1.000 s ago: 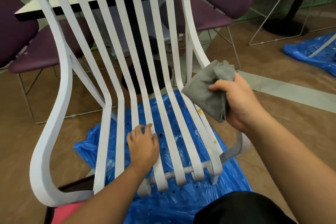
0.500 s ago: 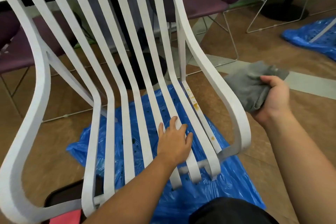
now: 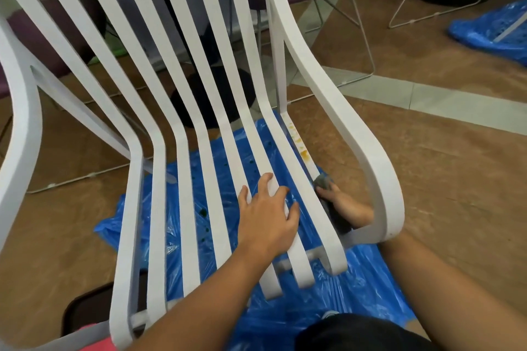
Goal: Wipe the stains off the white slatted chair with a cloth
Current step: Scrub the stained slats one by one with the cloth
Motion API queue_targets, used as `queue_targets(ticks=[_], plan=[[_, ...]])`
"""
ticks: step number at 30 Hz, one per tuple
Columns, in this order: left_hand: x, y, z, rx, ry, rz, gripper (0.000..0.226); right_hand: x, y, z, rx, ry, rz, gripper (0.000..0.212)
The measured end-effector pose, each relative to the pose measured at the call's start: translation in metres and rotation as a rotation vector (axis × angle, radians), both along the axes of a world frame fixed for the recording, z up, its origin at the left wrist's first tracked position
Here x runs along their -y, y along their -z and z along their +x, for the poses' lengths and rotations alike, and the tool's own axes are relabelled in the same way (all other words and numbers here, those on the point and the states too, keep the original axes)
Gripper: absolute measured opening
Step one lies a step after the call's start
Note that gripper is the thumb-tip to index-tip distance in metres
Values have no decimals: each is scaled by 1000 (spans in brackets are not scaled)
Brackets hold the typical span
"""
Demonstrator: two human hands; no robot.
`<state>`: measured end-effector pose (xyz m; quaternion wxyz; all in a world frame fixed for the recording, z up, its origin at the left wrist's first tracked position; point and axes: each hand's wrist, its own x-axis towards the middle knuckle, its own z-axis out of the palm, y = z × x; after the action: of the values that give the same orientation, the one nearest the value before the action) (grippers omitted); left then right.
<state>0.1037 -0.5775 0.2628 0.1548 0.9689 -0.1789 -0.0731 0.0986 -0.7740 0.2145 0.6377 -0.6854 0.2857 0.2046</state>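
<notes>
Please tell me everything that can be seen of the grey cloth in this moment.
The grey cloth looks like soft, dark grey fabric, bunched into a wad. Only part of it shows: the rest is hidden behind the white chair's outermost seat slat and curved armrest. The right hand grips it, reaching in under the armrest, and holds it against the outer slat's side, just below the orange stains. It is not lying on the floor.

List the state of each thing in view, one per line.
White slatted chair: upright, stained orange on rightmost slat.
Orange stains: not yet wiped.
Grey cloth: bunched, gripped, against rightmost slat.
Right hand: closed on cloth.
Left hand: flat on slats.
Blue plastic sheet: crumpled under chair.
</notes>
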Motion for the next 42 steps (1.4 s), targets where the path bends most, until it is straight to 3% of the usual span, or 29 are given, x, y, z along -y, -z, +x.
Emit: queue_targets(ticks=[2,3,6,9,13,18,27,32,34,38,42], plan=[[1,0,-1,2,-1,0,44,16,21,-1,-53,9,84,76],[1,0,-1,-1,-2,-4,44,25,32,-2,-42,43,119,74],[1,0,-1,-7,-2,-14,43,29,18,-16,-4,-66,23,42],[1,-1,0,-4,4,-13,42,31,22,-16,2,-353,-111,41],[1,0,-1,-6,9,14,41,27,23,3,5,-418,-437,16],[2,-2,-1,-27,18,29,39,21,28,62,-8,-453,-548,34],[0,-1,-1,-42,-19,-37,41,9,34,186,78,-353,-567,42],[1,-6,35,69,-57,-95,36,4,36,216,113,-272,-573,44],[1,-3,56,126,-68,-24,43,5,45,218,119,-239,-568,45],[4,8,76,-73,-142,0,67,7,54,210,100,-250,-599,45],[4,11,76,-35,-109,35,72,9,61,214,43,-298,-609,47]])
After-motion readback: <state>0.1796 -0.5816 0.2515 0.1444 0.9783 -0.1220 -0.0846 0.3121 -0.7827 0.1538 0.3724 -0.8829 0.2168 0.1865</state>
